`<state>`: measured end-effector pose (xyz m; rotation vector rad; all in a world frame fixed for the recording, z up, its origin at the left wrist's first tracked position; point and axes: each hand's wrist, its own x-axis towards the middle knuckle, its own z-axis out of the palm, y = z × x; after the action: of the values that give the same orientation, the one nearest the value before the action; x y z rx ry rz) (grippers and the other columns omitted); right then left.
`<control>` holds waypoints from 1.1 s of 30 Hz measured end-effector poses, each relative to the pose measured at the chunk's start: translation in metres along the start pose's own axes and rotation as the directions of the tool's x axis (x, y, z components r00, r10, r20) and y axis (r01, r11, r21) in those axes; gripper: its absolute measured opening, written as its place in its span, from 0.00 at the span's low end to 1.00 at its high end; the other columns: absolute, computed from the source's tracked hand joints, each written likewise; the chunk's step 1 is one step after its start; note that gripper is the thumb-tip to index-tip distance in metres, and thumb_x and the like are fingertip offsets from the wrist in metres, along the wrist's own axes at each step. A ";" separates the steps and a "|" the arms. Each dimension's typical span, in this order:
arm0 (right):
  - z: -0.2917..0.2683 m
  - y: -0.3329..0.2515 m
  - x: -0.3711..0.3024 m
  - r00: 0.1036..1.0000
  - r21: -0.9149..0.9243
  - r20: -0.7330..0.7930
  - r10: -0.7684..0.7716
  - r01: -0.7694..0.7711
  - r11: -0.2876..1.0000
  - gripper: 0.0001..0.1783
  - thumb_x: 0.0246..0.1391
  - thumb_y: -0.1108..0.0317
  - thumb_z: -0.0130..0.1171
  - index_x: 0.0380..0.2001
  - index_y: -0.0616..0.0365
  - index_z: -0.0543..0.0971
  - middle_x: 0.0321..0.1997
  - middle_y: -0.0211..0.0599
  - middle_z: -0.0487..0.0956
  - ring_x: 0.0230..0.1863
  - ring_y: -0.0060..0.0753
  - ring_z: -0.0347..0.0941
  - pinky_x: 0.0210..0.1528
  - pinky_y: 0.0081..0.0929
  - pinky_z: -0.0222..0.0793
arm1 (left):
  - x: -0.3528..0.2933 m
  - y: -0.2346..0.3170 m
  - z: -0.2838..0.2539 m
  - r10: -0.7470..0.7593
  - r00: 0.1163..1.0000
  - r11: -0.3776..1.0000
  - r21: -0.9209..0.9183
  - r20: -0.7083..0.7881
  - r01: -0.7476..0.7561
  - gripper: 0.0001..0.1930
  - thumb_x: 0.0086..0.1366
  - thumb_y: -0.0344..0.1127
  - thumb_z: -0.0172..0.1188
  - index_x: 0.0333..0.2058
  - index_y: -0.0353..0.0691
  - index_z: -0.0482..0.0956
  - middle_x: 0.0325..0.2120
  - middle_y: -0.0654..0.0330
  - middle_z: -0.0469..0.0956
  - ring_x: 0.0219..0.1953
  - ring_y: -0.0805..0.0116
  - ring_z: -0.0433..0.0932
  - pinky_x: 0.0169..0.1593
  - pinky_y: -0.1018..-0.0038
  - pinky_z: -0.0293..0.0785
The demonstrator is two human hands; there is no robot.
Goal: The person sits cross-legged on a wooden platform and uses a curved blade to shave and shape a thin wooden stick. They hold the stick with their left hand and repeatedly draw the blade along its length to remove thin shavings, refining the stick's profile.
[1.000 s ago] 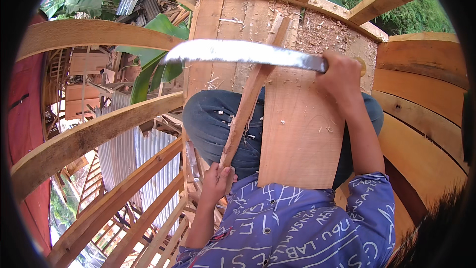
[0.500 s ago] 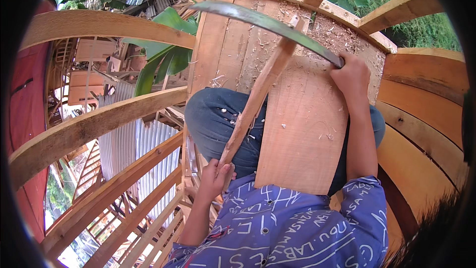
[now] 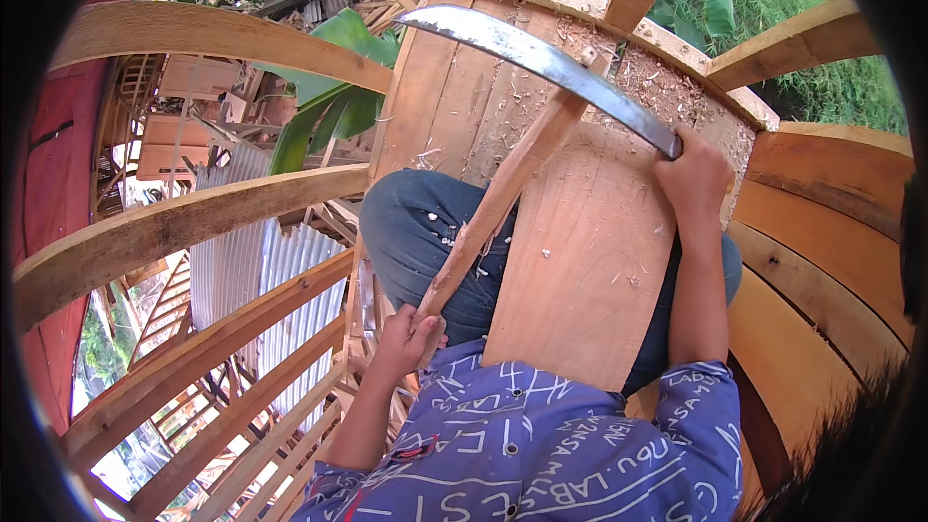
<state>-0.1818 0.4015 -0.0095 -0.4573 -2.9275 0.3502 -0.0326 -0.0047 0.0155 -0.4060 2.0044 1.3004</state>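
Note:
My left hand (image 3: 409,338) is wrapped round the lower end of a long wooden stick (image 3: 503,195), which slants up and away to the right across my left knee. In my right hand (image 3: 694,177) is a machete (image 3: 541,60) with a long curved metal blade; its handle is hidden in my fist. The blade crosses over the stick near its far end; I cannot tell whether they touch. A flat wooden board (image 3: 585,261) lies between my knees, from my lap toward the plank floor (image 3: 464,87).
Wood shavings (image 3: 657,77) are scattered over the far planks. Wooden rails (image 3: 184,217) run along my left, and orange-brown boards (image 3: 822,203) wall my right. Beyond the left rails lie corrugated metal sheets (image 3: 232,203). Banana leaves (image 3: 333,87) hang at the far left.
The blade has tilted, so its face now shines bright instead of dark green. My right hand has shifted slightly nearer. The whole view has moved a little; both grips are kept.

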 end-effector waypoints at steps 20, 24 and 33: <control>0.006 -0.020 -0.020 0.985 0.079 0.004 -0.170 0.169 0.982 0.07 0.40 0.63 0.60 0.23 0.53 0.80 0.22 0.42 0.79 0.26 0.47 0.77 0.30 0.44 0.70 | -0.006 0.008 0.000 0.088 0.996 0.995 0.044 -0.010 -0.087 0.15 0.69 0.40 0.53 0.33 0.29 0.69 0.26 0.52 0.80 0.27 0.66 0.82 0.30 0.74 0.78; -0.003 0.023 0.002 0.980 0.003 -0.056 0.191 -0.191 0.982 0.10 0.45 0.62 0.59 0.25 0.57 0.79 0.21 0.45 0.77 0.26 0.53 0.75 0.30 0.44 0.68 | -0.006 -0.006 0.003 0.027 0.999 0.999 -0.037 -0.019 -0.027 0.16 0.68 0.41 0.53 0.32 0.29 0.69 0.25 0.52 0.80 0.27 0.67 0.82 0.30 0.74 0.78; -0.014 -0.007 -0.020 0.997 0.251 -0.051 0.065 -0.050 0.967 0.09 0.41 0.64 0.61 0.20 0.58 0.76 0.17 0.44 0.74 0.23 0.50 0.73 0.27 0.42 0.66 | -0.011 0.027 0.007 0.146 0.986 0.962 0.245 -0.081 -0.122 0.17 0.68 0.41 0.54 0.32 0.30 0.69 0.22 0.53 0.80 0.26 0.67 0.83 0.30 0.75 0.77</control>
<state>-0.1624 0.3912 0.0036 -0.5061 -2.7653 0.6912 -0.0383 0.0126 0.0396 -0.2262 2.2748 1.1171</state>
